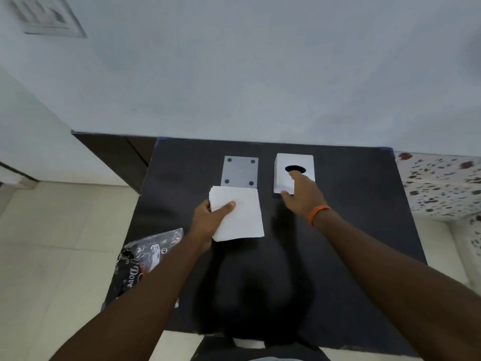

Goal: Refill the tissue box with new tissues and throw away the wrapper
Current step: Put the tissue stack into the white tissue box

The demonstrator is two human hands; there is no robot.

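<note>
The left hand (212, 220) is pinching a stack of fresh white tissues (238, 213), thumb lying on top and fingers curling underneath, holding it over the dark table (351, 230), likely so it stays squared for loading. The right hand (302, 194) is reaching forward with fingers loosely spread, resting on the white tissue box (283, 165); a fingertip is sitting at the edge of its dark oval opening, though whether it is actually gripping the box is hard to tell. Probably it is steadying or about to turn the box. The grey base plate (240, 170) is lying just beyond the tissues, beside the box. The empty wrapper (145, 259) is lying at the table's left edge, beside the left forearm.
</note>
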